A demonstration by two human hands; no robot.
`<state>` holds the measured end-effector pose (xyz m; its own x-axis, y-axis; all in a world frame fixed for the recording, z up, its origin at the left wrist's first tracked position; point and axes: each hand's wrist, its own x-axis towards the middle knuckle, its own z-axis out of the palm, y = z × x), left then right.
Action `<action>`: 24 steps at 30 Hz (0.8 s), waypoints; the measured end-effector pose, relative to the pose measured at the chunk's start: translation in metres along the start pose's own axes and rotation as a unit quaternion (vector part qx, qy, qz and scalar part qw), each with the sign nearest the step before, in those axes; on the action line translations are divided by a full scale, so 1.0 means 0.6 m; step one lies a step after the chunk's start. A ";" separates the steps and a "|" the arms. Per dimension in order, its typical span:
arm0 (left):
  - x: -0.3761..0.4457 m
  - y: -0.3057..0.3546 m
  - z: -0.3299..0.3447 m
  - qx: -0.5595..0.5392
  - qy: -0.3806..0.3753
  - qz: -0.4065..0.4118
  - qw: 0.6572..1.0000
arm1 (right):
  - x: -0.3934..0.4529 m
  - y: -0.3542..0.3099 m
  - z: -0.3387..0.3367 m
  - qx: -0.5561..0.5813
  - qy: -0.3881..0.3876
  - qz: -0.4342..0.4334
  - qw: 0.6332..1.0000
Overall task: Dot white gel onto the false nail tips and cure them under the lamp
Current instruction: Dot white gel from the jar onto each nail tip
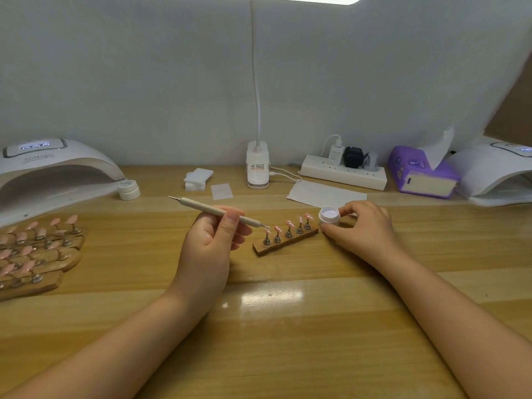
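Observation:
A wooden strip (285, 244) lies mid-table carrying several pink false nail tips (288, 224) on metal stands. My left hand (214, 243) pinches a grey dotting pen (205, 207), whose metal tip hovers just above the leftmost nail tips. My right hand (361, 228) grips a small open jar of white gel (329, 215) that stands on the table at the strip's right end. A white curing lamp (54, 171) sits at the far left, its display lit.
More wooden strips with pink nail tips (37, 251) lie at the left edge. A jar lid (128, 189), cotton pads (197, 178), a clip lamp base (257, 168), a power strip (344, 171), a purple tissue pack (421, 174) and a second curing lamp (498, 174) line the back.

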<state>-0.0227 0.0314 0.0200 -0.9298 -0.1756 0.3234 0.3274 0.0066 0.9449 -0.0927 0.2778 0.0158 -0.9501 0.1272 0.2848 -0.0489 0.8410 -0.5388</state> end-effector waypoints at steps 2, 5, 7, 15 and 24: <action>-0.002 0.008 -0.001 0.013 -0.018 0.017 1.000 | -0.002 -0.012 -0.007 0.025 0.040 -0.018 0.999; -0.007 0.029 0.000 0.060 -0.068 0.068 0.994 | -0.013 -0.054 -0.016 0.063 0.104 -0.094 0.988; -0.010 0.045 0.003 0.080 -0.071 0.116 0.988 | -0.030 -0.088 -0.020 0.081 0.108 -0.147 0.980; -0.010 0.074 0.005 0.107 0.022 0.203 0.973 | -0.085 -0.139 -0.018 0.091 0.057 -0.232 0.967; -0.007 0.066 0.001 0.194 0.018 0.213 0.958 | -0.101 -0.150 -0.015 0.114 0.055 -0.242 0.962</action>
<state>-0.0057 0.0330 0.0559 -0.7177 -0.1097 0.6877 0.5817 0.4485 0.6786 -0.0281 0.1992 0.0541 -0.7619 -0.1845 0.6209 -0.5547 0.6808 -0.4784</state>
